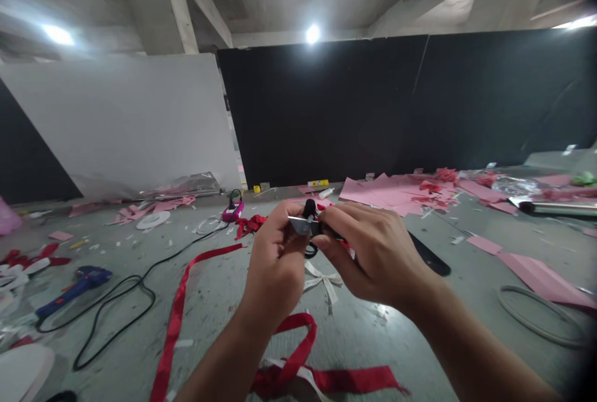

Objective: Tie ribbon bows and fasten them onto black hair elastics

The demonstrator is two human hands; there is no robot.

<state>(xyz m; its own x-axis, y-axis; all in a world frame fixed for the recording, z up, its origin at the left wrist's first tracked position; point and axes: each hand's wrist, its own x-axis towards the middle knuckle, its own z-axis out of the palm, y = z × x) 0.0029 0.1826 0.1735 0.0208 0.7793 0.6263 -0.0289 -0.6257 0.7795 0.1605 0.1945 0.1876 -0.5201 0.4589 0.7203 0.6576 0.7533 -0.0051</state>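
My right hand (373,246) is closed around a knife (301,225) with a short slanted metal blade and a dark body. The blade points left across the fingers of my left hand (280,259). Pinched in that left hand is a small black item (310,208) with a rounded top; my fingers hide most of it. A dark loop shows just below the blade. Behind my right wrist a flat black bar (429,256) sticks out; whether it belongs to the knife I cannot tell. Beneath my hands lie a white ribbon bow (324,280) and red ribbon (298,352).
A long red ribbon strip (180,308) runs down the left. Farther left lies a blue glue gun (74,290) with a black cord. Pink paper sheets (382,193), a yellow tube (318,183) and a magenta device (233,208) sit along the back, before a black panel (373,109).
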